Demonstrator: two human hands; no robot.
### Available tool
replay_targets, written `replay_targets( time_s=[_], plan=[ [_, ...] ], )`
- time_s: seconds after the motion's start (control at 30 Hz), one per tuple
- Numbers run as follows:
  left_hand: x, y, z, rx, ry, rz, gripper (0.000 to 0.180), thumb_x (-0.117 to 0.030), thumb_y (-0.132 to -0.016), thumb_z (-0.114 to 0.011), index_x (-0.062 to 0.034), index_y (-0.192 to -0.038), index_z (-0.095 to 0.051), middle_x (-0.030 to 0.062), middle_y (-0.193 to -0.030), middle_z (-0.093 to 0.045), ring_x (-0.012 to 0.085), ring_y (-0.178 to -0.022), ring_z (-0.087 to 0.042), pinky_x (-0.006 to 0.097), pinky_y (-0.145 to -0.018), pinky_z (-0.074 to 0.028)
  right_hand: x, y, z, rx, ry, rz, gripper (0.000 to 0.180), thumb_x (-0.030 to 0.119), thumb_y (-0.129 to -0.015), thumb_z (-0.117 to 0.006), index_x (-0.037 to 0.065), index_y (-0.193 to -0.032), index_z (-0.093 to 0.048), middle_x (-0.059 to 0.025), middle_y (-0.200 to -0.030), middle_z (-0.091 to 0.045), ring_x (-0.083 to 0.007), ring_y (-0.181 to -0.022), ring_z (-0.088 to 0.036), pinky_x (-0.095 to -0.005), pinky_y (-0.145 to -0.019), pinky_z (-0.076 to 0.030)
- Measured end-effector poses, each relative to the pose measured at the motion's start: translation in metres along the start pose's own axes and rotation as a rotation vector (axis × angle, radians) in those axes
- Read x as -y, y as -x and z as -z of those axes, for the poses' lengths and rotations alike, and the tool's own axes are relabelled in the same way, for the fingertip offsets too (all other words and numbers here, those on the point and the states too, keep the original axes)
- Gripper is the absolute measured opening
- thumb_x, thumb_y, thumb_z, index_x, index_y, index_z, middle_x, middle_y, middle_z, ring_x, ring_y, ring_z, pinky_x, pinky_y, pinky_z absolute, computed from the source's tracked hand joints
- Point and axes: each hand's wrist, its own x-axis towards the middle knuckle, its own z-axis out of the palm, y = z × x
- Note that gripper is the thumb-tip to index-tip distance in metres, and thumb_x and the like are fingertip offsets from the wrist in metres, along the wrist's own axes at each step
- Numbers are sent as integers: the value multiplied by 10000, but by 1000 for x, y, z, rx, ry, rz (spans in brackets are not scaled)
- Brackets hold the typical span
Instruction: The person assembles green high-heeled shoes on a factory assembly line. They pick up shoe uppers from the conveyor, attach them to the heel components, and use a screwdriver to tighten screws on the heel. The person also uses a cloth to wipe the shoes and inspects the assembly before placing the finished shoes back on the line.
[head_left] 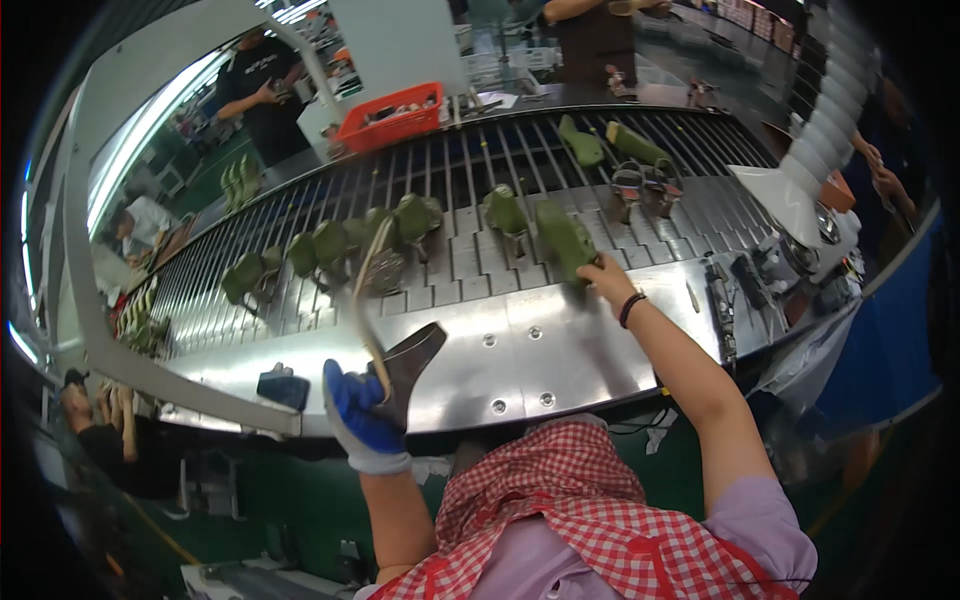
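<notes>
My left hand [362, 405], in a blue and white glove, is closed round a heeled shoe [412, 362]. Its dark brown heel points up to the right, and its thin tan sole curves away over the conveyor. Greyish material shows beside the sole's far end; I cannot tell whether it belongs to this shoe. My bare right hand [603, 278] has its fingers closed on the near end of a green shoe last [563, 236], slightly blurred, at the conveyor's near side. Just left of it another green last [505, 211] stands on the slats.
A slatted metal conveyor [465, 255] runs across, carrying several green lasts [330, 245] and strapped shoes [645, 185]. Beyond stands a red bin [392, 117]. A white flexible duct [800, 185] hangs at right near tools [735, 295]. A dark block [284, 389] lies left; co-workers stand around.
</notes>
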Motion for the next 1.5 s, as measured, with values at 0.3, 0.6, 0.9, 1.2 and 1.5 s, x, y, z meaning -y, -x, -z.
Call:
replay_targets(
  time_s=[0.3, 0.6, 0.9, 1.2, 1.5],
  plan=[
    [23, 32, -46, 110, -359, -104, 369, -217, -1013, -440, -65, -677, -424, 9, -604, -407, 108, -563, -385, 316, -815, -452, 56, 150, -78, 767, -325, 150, 594, 200, -896, -647, -21, -1391, -405, -128, -1382, -472, -221, -1307, -424, -388, -1094, -335],
    [34, 52, -53, 184, -468, -199, 277, -182, -1005, -453, -44, -766, -480, 20, -600, -431, 124, -579, -423, 321, -855, -464, 64, 192, -82, 778, -441, 228, 558, 164, -903, -656, -17, -1367, -403, -104, -1288, -536, -204, -1181, -537, -366, -1017, -421],
    [27, 53, -54, 107, -158, 148, 432, -312, -994, -482, -143, -625, -333, -23, -578, -286, 123, -568, -386, 297, -791, -464, 63, 202, -84, 732, -482, 243, 554, 147, -905, -648, -18, -1366, -390, -106, -1300, -506, -213, -1204, -514, -370, -1002, -438],
    [31, 55, -57, 32, -21, 231, 453, -319, -967, -540, -159, -605, -320, -31, -566, -268, 118, -564, -374, 281, -676, -456, 59, 206, -86, 742, -554, 210, 585, 187, -923, -637, -17, -1393, -355, -111, -1313, -478, -217, -1251, -465, -363, -1016, -418],
    [67, 47, -22, 225, 428, 718, 265, -294, -966, -559, -129, -762, -524, -22, -672, -526, 94, -693, -539, 250, -679, -485, 52, 210, -92, 425, -573, 352, 483, 35, -906, -599, 11, -1346, -401, -85, -1205, -545, -182, -1132, -529, -364, -959, -439]
  ],
)
